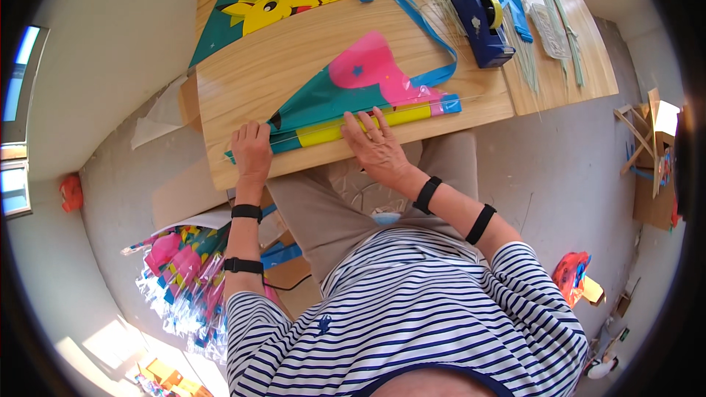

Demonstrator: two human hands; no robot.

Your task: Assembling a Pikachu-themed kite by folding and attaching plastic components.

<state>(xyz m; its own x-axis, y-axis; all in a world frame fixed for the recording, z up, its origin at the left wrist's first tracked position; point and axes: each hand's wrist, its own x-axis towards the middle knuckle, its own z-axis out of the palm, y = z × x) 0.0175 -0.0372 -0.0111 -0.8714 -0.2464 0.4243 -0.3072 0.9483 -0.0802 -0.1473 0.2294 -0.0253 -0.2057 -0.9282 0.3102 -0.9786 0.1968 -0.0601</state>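
Note:
A folded kite [312, 103] of thin green, pink and yellow sheet lies on the near part of the wooden table, its narrow end to the left. Along its near edge the sheet is folded into a long strip, yellow in the middle and blue at the right end, with a thin pale rod or line running along it. At the narrow end my left hand [252, 151] has its fingers curled closed over the sheet; its thumb is hidden. My right hand [376, 148] rests on the yellow strip with fingers spread and stretched out, pressing it against the table.
Another kite sheet [294, 4] with a yellow cartoon figure lies at the far left. Blue ribbon [412, 7] trails behind the folded kite. A dark blue tape dispenser [482, 26] stands far right, near thin rods [565, 37]. Plastic-wrapped kites [187, 272] lie below, left.

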